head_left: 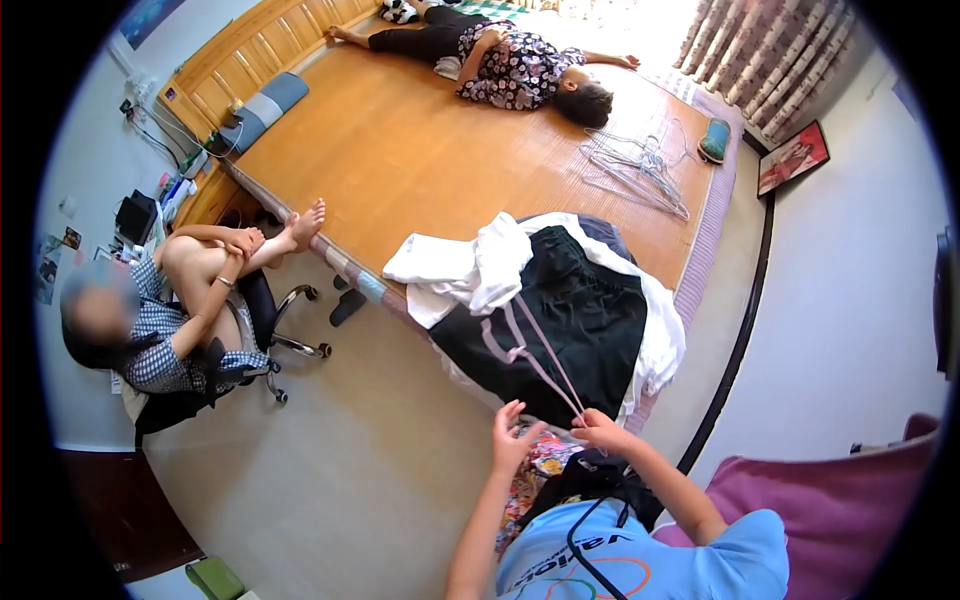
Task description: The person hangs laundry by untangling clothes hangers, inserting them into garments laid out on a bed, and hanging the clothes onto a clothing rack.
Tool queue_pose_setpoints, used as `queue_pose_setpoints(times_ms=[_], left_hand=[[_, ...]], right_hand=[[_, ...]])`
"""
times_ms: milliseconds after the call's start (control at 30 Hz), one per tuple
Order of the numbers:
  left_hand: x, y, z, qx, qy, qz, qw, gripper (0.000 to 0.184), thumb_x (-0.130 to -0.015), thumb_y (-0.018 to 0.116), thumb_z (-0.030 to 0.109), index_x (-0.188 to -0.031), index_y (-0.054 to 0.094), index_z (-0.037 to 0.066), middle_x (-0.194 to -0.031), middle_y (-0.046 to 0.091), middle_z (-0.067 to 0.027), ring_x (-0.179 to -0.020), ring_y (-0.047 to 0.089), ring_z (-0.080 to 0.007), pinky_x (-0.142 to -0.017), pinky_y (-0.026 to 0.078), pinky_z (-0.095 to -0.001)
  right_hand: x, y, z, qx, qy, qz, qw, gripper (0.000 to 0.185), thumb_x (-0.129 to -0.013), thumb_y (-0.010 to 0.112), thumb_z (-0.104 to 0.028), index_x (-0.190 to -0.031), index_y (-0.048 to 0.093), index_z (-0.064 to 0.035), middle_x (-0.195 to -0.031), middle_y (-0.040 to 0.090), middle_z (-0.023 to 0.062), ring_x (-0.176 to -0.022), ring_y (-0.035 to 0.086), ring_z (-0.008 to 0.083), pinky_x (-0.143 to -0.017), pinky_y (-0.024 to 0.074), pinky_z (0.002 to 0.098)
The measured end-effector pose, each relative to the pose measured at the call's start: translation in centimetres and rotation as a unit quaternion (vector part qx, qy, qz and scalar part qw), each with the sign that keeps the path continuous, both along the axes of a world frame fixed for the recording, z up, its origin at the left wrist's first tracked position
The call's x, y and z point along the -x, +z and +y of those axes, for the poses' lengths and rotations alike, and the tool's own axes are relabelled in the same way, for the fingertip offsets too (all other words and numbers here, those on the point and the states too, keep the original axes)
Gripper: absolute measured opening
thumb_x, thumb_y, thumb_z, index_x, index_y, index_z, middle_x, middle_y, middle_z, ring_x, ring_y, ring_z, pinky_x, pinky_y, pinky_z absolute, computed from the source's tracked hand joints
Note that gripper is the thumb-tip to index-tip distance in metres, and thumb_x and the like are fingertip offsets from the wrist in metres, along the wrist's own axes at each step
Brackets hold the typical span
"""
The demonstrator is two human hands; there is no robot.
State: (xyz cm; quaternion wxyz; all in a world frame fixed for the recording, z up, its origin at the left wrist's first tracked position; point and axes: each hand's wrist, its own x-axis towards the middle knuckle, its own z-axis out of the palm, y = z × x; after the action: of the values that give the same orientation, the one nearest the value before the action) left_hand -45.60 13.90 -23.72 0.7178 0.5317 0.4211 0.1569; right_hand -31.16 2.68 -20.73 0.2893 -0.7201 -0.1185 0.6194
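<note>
Black shorts [590, 310] lie spread at the near corner of the bed, over white clothes [660, 340]. A bunched white garment [455, 265] rests at their left. A pale pink strap [545, 370] runs from the pile down to my right hand [598, 428], whose fingers are closed on its end. The strap has a knot or loop partway along. My left hand [515, 437] is raised just left of it, fingers apart, holding nothing.
A person [525, 65] lies at the far side of the bed [400, 140]. Another person [190, 310] sits on a wheeled chair at left. Wire hangers [635, 170] and a green cylindrical pillow [714, 140] lie on the bed. Purple cloth [800, 510] is at lower right.
</note>
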Motion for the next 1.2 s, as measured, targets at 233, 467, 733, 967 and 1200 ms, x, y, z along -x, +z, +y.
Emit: queue_pose_setpoints(times_ms=[233,467,733,967,1200], left_hand=[[-10.7,-10.6,14.7,-0.386,0.027,0.18,0.904,0.052,-0.061,0.067,0.03,-0.099,0.046,0.001,-0.094,0.049,-0.014,-0.092,0.045,-0.0301,-0.079,0.037,-0.0381],[-16.9,-15.3,21.7,-0.205,-0.142,0.423,0.871,0.03,-0.07,0.056,0.03,-0.081,0.052,0.002,-0.081,0.056,-0.0185,-0.079,0.053,-0.0345,-0.067,0.042,-0.0411],[-30.2,-0.8,30.7,-0.372,-0.289,0.01,0.882,0.023,-0.067,0.053,0.019,-0.073,0.047,-0.003,-0.068,0.051,-0.0124,-0.063,0.05,-0.0213,-0.058,0.04,-0.0315],[-27.2,25.8,29.2,-0.277,-0.41,-0.189,0.848,0.011,-0.071,0.053,0.009,-0.077,0.051,0.001,-0.08,0.048,-0.0051,-0.076,0.044,-0.011,-0.068,0.035,-0.0213],[-12.5,20.7,33.4,-0.239,-0.432,-0.063,0.867,0.007,-0.066,0.052,-0.003,-0.073,0.051,-0.002,-0.085,0.052,-0.0086,-0.077,0.049,-0.0147,-0.066,0.039,-0.0233]], right_hand=[[-5.8,-5.0,2.2,0.099,-0.097,0.02,0.99,0.029,-0.07,0.057,-0.014,-0.094,0.043,-0.0056,-0.085,0.045,0.0025,-0.079,0.047,0.0137,-0.062,0.0443,0.029],[-8.6,-5.1,3.1,0.092,-0.133,0.033,0.986,0.03,-0.069,0.058,-0.01,-0.094,0.043,-0.004,-0.087,0.046,0.0039,-0.079,0.048,0.0143,-0.061,0.0451,0.0284],[-10.8,-3.4,5.2,-0.013,-0.421,0.066,0.905,0.014,-0.073,0.054,-0.006,-0.081,0.044,-0.0098,-0.091,0.049,0.0034,-0.082,0.05,0.0142,-0.06,0.0489,0.0368],[-11.3,1.1,8.0,-0.11,-0.522,0.015,0.846,0.01,-0.074,0.053,-0.006,-0.082,0.046,-0.0079,-0.09,0.051,0.0037,-0.084,0.051,0.0134,-0.063,0.0491,0.0339],[-10.5,4.8,14.7,-0.187,-0.497,-0.033,0.847,0.026,-0.073,0.057,-0.014,-0.094,0.045,-0.0047,-0.084,0.047,0.0019,-0.076,0.049,0.0102,-0.067,0.0459,0.0282]])
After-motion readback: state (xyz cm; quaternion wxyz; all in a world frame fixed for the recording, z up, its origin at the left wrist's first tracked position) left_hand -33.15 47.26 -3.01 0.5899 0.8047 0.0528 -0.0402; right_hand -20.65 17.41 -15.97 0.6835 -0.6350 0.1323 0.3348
